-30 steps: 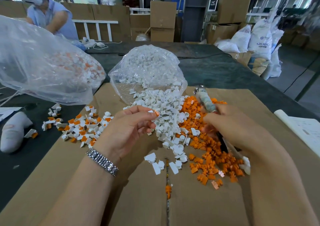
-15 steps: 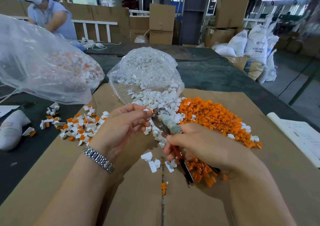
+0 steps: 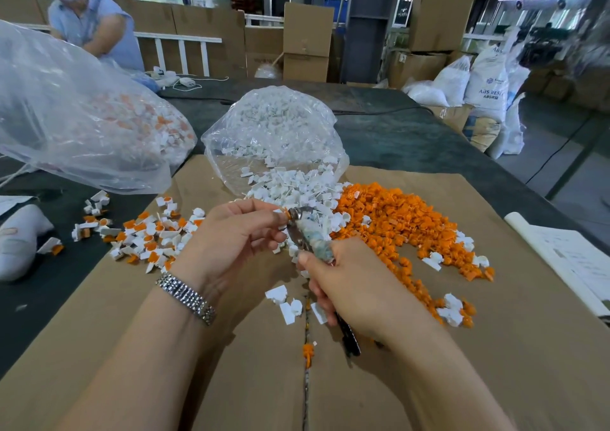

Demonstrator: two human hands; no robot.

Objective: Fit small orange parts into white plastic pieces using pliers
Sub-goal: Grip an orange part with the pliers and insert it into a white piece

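Observation:
My left hand (image 3: pixel 237 239) pinches a small white piece with an orange part (image 3: pixel 283 215) at its fingertips. My right hand (image 3: pixel 356 285) grips the pliers (image 3: pixel 305 232), and their metal jaws close on that piece. The pliers' dark handles stick out below my palm. A pile of white plastic pieces (image 3: pixel 297 193) spills from a clear bag (image 3: pixel 274 133). To its right lies a heap of orange parts (image 3: pixel 396 219). Fitted white-and-orange pieces (image 3: pixel 148 235) are spread at the left.
Brown cardboard (image 3: pixel 132 331) covers the dark table. A big clear bag of fitted pieces (image 3: pixel 82 123) sits at the far left. Papers (image 3: pixel 567 259) lie at the right edge. Another person (image 3: pixel 89 24) works at the back left, with boxes and white sacks behind.
My right hand swung from the orange heap to the left and brought the pliers' jaws onto the piece in my left fingers. My left hand has stayed nearly in place.

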